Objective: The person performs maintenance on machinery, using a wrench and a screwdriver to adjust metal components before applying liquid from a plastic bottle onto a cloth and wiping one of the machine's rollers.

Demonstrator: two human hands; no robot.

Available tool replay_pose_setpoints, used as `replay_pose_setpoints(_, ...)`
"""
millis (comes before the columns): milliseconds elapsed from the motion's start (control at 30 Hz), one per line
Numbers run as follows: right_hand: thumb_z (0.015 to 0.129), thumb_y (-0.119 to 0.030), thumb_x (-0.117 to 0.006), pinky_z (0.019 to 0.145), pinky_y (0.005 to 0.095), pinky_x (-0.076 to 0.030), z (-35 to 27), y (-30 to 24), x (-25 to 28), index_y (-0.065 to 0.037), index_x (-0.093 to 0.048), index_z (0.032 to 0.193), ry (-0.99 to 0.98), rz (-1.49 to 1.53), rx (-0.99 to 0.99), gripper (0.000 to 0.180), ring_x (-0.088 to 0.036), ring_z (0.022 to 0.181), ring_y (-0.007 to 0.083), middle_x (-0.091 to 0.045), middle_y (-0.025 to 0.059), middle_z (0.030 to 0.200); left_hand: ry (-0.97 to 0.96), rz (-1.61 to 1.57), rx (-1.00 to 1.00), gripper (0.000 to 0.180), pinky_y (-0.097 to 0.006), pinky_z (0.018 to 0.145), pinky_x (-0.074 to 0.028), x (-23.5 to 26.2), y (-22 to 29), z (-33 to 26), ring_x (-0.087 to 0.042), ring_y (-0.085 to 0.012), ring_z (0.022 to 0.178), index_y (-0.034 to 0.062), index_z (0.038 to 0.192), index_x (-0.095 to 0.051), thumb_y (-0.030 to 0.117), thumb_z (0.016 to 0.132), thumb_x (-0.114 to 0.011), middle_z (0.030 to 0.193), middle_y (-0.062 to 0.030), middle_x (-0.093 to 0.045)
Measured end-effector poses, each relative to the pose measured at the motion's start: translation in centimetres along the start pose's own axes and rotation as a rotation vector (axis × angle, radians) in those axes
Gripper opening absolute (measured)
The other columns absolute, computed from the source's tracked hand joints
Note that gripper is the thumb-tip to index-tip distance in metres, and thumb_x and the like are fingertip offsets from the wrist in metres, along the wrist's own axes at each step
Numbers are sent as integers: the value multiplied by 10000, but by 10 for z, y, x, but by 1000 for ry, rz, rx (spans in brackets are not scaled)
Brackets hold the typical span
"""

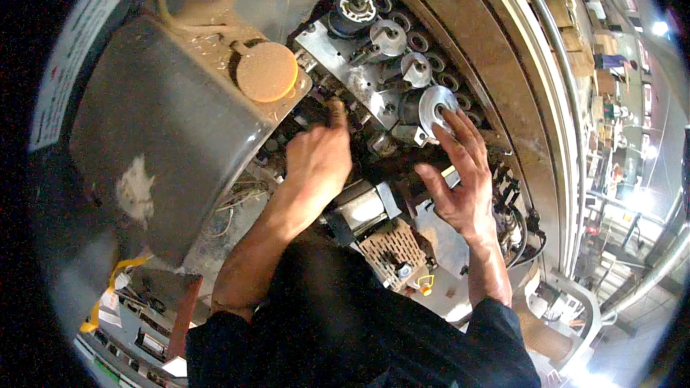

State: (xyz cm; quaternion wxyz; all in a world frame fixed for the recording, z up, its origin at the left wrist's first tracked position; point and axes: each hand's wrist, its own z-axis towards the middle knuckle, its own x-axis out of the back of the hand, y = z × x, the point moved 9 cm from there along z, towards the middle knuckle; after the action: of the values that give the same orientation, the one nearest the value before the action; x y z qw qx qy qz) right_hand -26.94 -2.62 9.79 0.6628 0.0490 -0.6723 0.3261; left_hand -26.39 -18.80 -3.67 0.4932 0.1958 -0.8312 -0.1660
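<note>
Deep among dark machine parts, my left hand (321, 162) has its fingers curled, with one finger reaching forward onto a small mechanism (345, 104). Whatever lies under those fingers is hidden. My right hand (463, 190) is spread, thumb apart, and its fingertips rest on the face of a round silver metal disc (431, 110). That disc is the nearest in a row of cylindrical units with metal caps (415, 70), set along a metal plate (338, 61). At the row's far end is a dark cylinder with a slotted pale top (356, 7).
An orange round disc (266, 72) sits on a dusty ledge left of my left hand. A large grey housing (172, 129) fills the left side. Long dusty rails (496, 36) curve along the right. Below my hands are a perforated tan plate (395, 251) and black hoses (532, 244).
</note>
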Motion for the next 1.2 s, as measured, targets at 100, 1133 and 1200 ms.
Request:
replay_pose_setpoints(100, 783, -133, -766, 1025, 490, -440, -6, 9, 20, -47, -623, 1237, 63, -32, 17, 484, -556, 1203, 392, -592, 194, 1302, 373, -277, 7, 655, -489, 665, -544, 22, -36, -30, -655, -413, 652, 53, 1523, -262, 65, 918, -510, 737, -239, -659)
replay_pose_setpoints(1133, 776, -198, -789, 891, 441, -503, 235, 25, -99, -40, -537, 1360, -374, -73, 392, 655, -633, 1059, 400, -664, 254, 1099, 496, -251, 163, 605, -538, 689, -539, 64, -11, 56, -688, -443, 764, -86, 1414, -373, 72, 860, -559, 795, -296, -670)
replay_pose_setpoints(1200, 775, -207, -791, 894, 443, -502, 235, 29, -101, -38, -539, 1357, -354, -99, 382, 656, -633, 1059, 397, -664, 254, 1102, 484, -201, 183, 633, -526, 665, -547, 60, -3, 53, -692, -430, 744, -91, 1422, -365, 72, 848, -575, 776, -285, -672)
